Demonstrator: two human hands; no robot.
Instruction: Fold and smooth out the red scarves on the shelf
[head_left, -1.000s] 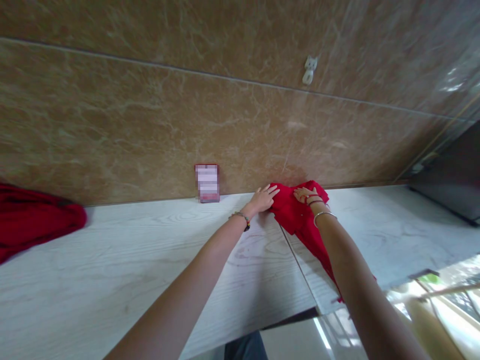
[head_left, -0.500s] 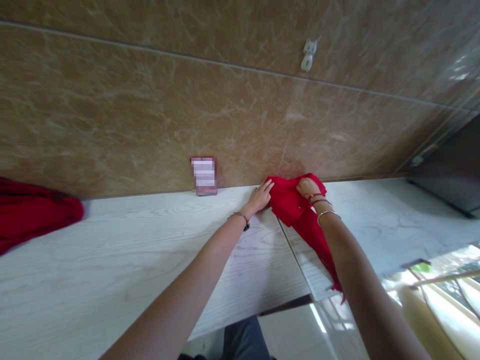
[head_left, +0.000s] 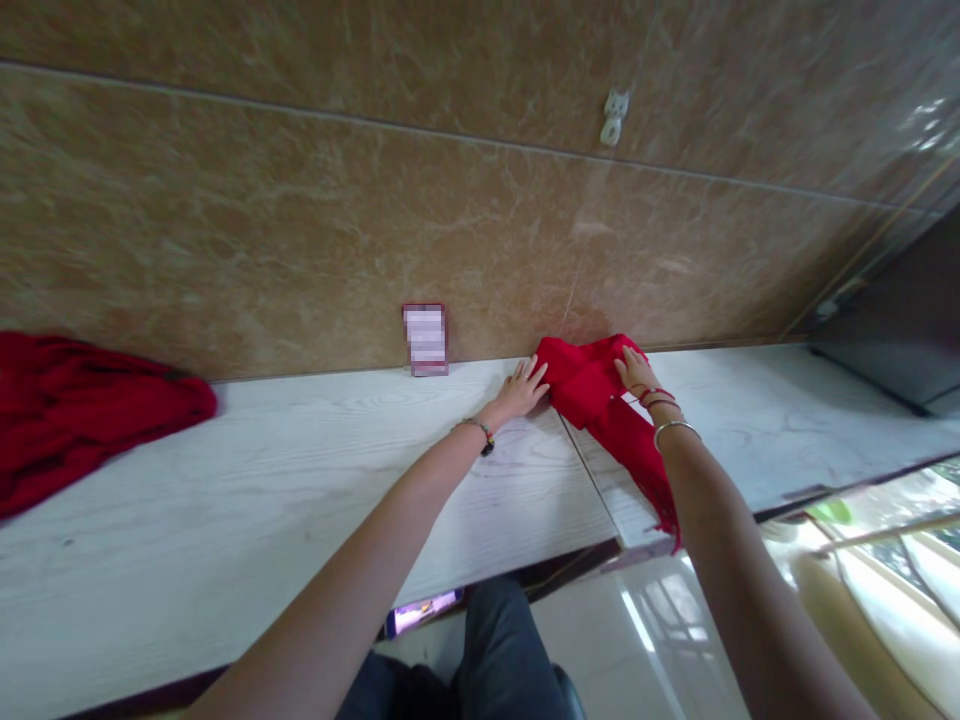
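Note:
A red scarf (head_left: 581, 385) with a fringed end lies partly folded on the white wood-grain table against the wall. Its fringed tail slants down toward the table's front edge. My left hand (head_left: 521, 388) rests at the scarf's left edge, fingers spread and open. At the right end, my right hand (head_left: 634, 370) is closed on the scarf's edge, with its fingertips partly lost against the red cloth. Between the right wrist and the tail a small patch of white tabletop shows.
A bunched red cloth (head_left: 97, 420) lies at the table's left end. A blurred card (head_left: 427, 340) leans on the marbled wall. A cat-shaped white hook (head_left: 614, 117) is on the wall. A lit phone (head_left: 425, 611) sits below the front edge. A dark box-like object (head_left: 892, 310) stands right.
My right hand has shifted right along the scarf toward its right edge. The fringed tail looks wider and flatter. My left hand stays on the left edge. The view has shifted slightly.

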